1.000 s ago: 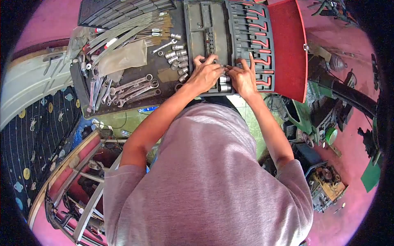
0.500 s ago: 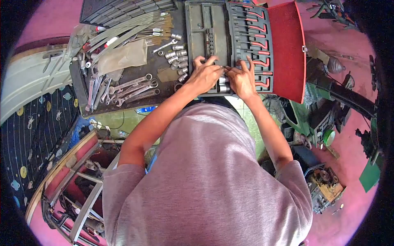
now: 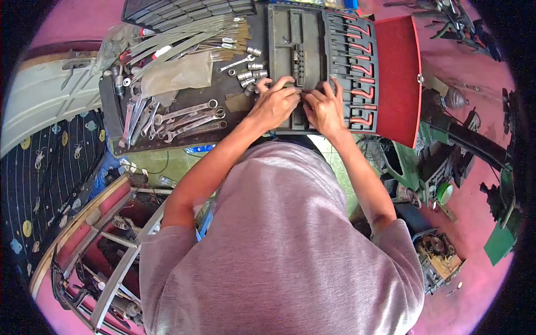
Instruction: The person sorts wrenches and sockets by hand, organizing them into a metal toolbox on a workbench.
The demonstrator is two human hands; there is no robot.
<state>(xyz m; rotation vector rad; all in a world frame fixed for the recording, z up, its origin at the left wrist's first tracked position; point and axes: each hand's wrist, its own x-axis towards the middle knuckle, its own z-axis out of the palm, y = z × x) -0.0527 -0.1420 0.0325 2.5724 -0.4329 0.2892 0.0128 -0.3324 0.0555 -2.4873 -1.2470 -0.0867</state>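
Note:
Over the near end of a dark plastic tool tray (image 3: pixel 312 50), my two hands almost meet. My left hand (image 3: pixel 277 104) has its thumb and fingers bent together at the tips; whatever is between them is hidden. Facing it, my right hand (image 3: pixel 325 111) has curled fingers pressed down into the tray, their grip too small to make out. A dark strip with holes (image 3: pixel 300 61) lies in the tray just beyond the fingers. Silver sockets (image 3: pixel 252 74) sit on the bench left of my left hand. Red-handled hex keys (image 3: pixel 363 81) line the rack right of my right hand.
Combination wrenches (image 3: pixel 192 114) and a plastic bag (image 3: pixel 178 75) cover the bench's left side, with long thin metal rods (image 3: pixel 195 39) behind. A black slatted organizer (image 3: pixel 184 11) stands at the back. The red case lid (image 3: pixel 396 78) hangs open at right.
The view has shifted, so the bench and tray appear farther right while my hands stay near the same image spot. Silver sockets seen between my hands earlier no longer show there.

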